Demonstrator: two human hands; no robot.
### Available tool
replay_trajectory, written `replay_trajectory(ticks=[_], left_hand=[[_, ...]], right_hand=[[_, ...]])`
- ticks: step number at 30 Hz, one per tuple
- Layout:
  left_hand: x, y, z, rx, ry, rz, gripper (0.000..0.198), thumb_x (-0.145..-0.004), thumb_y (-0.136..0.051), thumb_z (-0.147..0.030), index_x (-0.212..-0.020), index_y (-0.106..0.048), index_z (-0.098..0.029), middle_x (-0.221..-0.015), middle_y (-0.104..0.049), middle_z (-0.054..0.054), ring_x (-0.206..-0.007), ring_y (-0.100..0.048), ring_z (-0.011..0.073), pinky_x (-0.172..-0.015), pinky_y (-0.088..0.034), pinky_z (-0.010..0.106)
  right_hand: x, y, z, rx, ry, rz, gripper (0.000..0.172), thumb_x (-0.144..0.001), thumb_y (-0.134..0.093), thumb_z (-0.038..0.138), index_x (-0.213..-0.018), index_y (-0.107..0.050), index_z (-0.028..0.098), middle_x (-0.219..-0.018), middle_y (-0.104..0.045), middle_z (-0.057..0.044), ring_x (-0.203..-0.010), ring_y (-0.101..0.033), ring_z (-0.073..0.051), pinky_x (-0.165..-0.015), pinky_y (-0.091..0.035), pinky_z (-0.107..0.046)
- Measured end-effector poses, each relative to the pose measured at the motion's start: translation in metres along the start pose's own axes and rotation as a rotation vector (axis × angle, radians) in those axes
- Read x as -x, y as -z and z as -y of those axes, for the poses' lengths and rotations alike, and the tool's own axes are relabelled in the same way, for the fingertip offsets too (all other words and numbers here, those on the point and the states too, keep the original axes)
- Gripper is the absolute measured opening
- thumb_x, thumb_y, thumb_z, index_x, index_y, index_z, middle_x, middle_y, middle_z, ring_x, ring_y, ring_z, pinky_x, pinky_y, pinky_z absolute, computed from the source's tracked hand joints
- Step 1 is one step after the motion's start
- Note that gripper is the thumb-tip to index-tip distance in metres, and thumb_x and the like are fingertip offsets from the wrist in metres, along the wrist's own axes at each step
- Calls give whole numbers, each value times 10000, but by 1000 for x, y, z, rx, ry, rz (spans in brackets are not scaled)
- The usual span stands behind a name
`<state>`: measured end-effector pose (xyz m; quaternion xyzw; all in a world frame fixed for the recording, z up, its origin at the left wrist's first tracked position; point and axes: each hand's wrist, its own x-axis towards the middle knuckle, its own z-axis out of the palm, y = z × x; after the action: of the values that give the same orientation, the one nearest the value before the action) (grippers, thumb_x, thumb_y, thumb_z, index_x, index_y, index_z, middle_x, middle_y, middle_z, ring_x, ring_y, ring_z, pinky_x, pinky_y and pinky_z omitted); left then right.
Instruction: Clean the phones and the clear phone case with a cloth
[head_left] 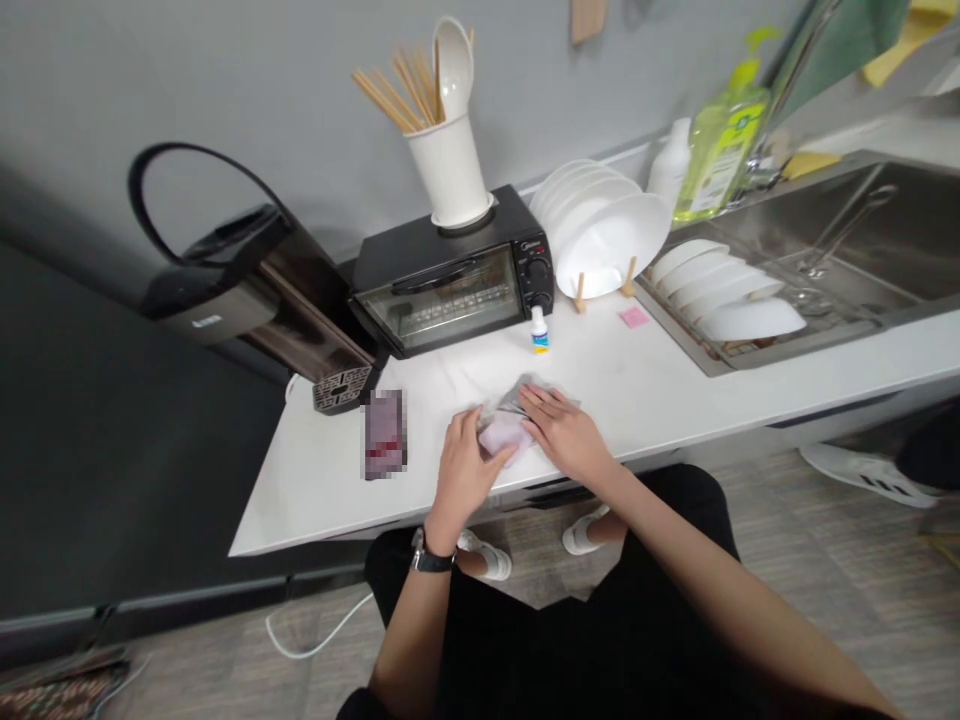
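Both hands are working a small packet [504, 432] at the counter's [675, 400] near edge, at 6 o'clock from the toaster oven [450, 285]. Left hand [465, 475] is pinching it steady; right hand's [566, 435] fingers are pressing flat together on its crinkled wrapper.

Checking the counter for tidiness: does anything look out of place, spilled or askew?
Nothing is spilled or broken. A small pink note lies loose on the white counter beside the plate rack. The left hand and right hand press a crumpled clear packet.
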<state>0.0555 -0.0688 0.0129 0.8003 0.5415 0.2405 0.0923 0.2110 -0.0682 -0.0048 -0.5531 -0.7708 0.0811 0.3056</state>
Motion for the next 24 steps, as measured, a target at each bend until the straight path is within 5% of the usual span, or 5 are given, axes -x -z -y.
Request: replay_trajectory(ticks=[6, 9, 15, 21, 24], left_hand=[[14, 3, 12, 54, 14, 49, 465, -680, -461, -278, -1112, -291, -252, -1020, -392, 56, -971, -351, 208, -839, -297, 350], [14, 1, 18, 79, 37, 32, 558, -665, -481, -291, -1154, -216, -240, -1010, -397, 67, -960, -355, 222, -830, -297, 366], [12, 5, 19, 105, 38, -4, 578, -667, -464, -323, -1167, -188, -237, -1016, -402, 68, -972, -346, 233, -845, -277, 385], [16, 5, 23, 101, 48, 13, 708, -608, -527, -225, -1190, -123, -216, -1036, -396, 74, -961, -362, 229, -814, -330, 361], [16, 5, 23, 116, 61, 16, 718, -611, -527, -246, -1193, -107, -220, -1039, -392, 67, -973, -349, 230, -837, -307, 367]], right_hand=[[4, -12, 36, 86, 112, 141, 440, -757, -252, 345, -1167, -193, 197, -1206, -229, 10, -1106, -132, -144, -933, -123, -363], [10, -5, 35, 89, 225, 258, 444, -750, -268, 366, -1162, -207, 210, -1201, -241, 25, -1104, -141, -124, -937, -141, -324], [-3, 4, 15, 215, 39, 160, 424, -762, -262, 312, -1164, -211, 186, -1208, -223, -1, -1110, -102, -154, -931, -118, -380], [4, -11, 47, 108, 287, 300, 434, -734, -289, 389, -1145, -233, 261, -1190, -253, 53, -1096, -166, -138, -927, -169, -353], [8, -2, 32, 129, 209, 272, 411, -749, -275, 323, -1151, -212, 268, -1188, -255, 57, -1089, -183, -139, -921, -185, -366]])
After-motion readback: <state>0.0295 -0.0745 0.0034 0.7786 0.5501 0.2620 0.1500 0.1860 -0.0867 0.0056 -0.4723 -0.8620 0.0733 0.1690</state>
